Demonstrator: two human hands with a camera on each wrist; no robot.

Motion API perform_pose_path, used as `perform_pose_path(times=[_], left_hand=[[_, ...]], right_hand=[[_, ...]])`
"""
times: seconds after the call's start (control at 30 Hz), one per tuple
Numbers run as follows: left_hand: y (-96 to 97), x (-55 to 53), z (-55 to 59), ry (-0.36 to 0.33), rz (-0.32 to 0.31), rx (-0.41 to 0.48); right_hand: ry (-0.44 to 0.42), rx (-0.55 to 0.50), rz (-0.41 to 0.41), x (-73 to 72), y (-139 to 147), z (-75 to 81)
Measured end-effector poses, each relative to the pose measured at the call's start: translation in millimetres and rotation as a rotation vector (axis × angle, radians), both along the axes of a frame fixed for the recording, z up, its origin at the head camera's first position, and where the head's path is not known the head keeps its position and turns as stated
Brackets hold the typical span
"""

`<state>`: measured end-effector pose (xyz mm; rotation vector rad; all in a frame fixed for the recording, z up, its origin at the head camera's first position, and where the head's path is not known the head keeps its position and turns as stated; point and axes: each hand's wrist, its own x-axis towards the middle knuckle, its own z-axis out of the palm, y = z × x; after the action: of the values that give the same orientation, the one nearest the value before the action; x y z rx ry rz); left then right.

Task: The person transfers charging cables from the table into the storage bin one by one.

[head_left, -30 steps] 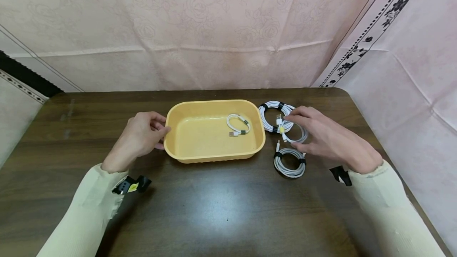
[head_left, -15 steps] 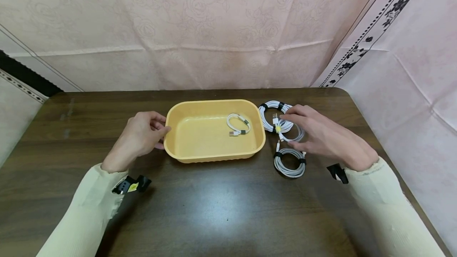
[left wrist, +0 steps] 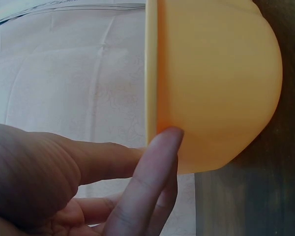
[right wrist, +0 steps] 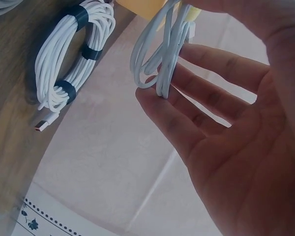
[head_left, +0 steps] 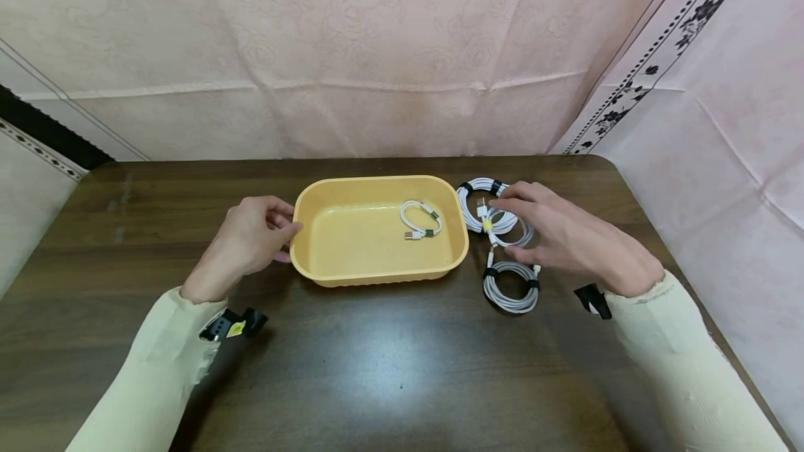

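In the head view my left hand [head_left: 241,239] grips the left rim of a yellow plastic tub [head_left: 348,246]. The left wrist view has a finger [left wrist: 160,152] against the tub's outer wall [left wrist: 216,83]. A small white USB cable [head_left: 429,232] lies coiled inside, toward the right. Past the tub's right end, my right hand [head_left: 565,236] pinches a coiled white cable [right wrist: 166,73] with a yellow tie. Its thumb lies on one side and fingers on the other in the right wrist view. The held coil hangs over part of a larger white coil.
Behind the held cable, the larger white cable coil [head_left: 467,211] with black straps lies close to the tub's right end. A grey-white cable coil [head_left: 511,304] with black straps lies nearer me on the brown wooden table [head_left: 389,368]. Patterned cloth [head_left: 377,54] hangs beyond the table.
My right hand has shifted slightly left toward the tub, carrying the coiled cable with it. The left hand and the tub stay in place.
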<state>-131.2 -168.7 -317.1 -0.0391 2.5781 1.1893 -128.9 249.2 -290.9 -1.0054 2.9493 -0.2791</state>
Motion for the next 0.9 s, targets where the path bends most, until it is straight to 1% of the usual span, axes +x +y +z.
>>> perform_pose_path(times=[0.2, 0.4, 0.63, 0.9], left_hand=[[0.3, 0.1, -0.5, -0.004, 0.0, 0.002], [-0.3, -0.3, 0.0, 0.002, 0.0, -0.006], [0.1, 0.5, -0.5, 0.021, -0.002, 0.001], [-0.2, 0.4, -1.1, 0.022, -0.002, -0.007]], right_hand=[[0.003, -0.004, -0.002, 0.0, -2, -0.1], [-0.018, -0.009, -0.001, -2.4, -6, 1.7], [0.001, -0.011, 0.015, -3.8, -10, 4.0], [-0.024, -0.003, 0.018, -6.7, -16, 5.6]])
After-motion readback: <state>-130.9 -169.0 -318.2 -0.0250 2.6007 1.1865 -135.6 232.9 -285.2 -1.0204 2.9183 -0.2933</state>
